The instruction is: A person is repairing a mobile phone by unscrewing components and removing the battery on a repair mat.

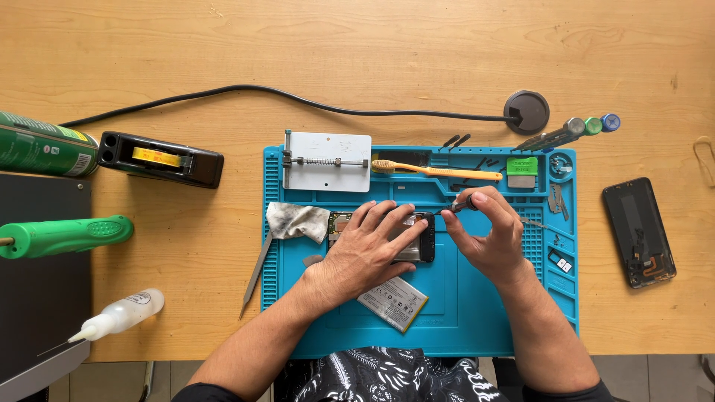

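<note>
At frame centre on the blue mat [462, 320], my left hand [369, 253] lies fingers spread across the opened phone [417, 238], thin and fragile, best gripped by its edges, while my right hand [488, 234] pinches a small screwdriver [463, 205]

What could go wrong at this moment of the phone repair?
The small screwdriver in the right hand might slip and scratch the opened phone that the left hand steadies. Loose screws near the blue mat's top edge may roll off. The battery lies under the left wrist and might get pressed.
</note>
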